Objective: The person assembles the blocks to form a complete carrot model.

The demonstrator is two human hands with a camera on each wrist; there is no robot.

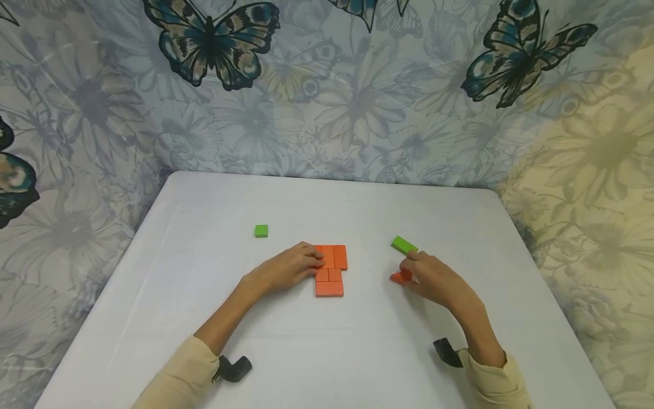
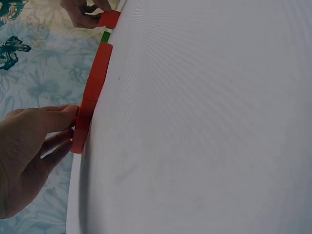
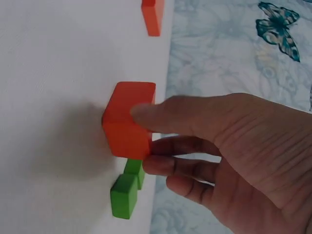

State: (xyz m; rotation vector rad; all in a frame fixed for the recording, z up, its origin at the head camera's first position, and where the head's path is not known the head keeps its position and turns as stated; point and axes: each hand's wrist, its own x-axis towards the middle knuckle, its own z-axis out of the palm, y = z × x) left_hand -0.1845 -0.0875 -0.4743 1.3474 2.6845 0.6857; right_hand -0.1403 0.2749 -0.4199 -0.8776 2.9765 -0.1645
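Note:
Several flat orange blocks (image 1: 331,270) lie fitted together at the middle of the white table (image 1: 204,295). My left hand (image 1: 317,262) rests at the cluster's left edge, its straight fingers (image 2: 61,119) touching the orange blocks (image 2: 90,95). To the right, my right hand (image 1: 409,271) pinches a single orange block (image 1: 400,277) between thumb and fingers, low over the table. The right wrist view shows that orange block (image 3: 127,121) held in my right hand (image 3: 144,141). A long green block (image 1: 404,245) lies just beyond it.
A small green cube (image 1: 261,230) sits alone at the left of the cluster. The green block (image 3: 126,191) shows below the held one in the right wrist view. Butterfly-patterned cloth (image 1: 357,85) hangs behind and beside the table. Black wrist mounts (image 1: 235,368) hover near the front edge.

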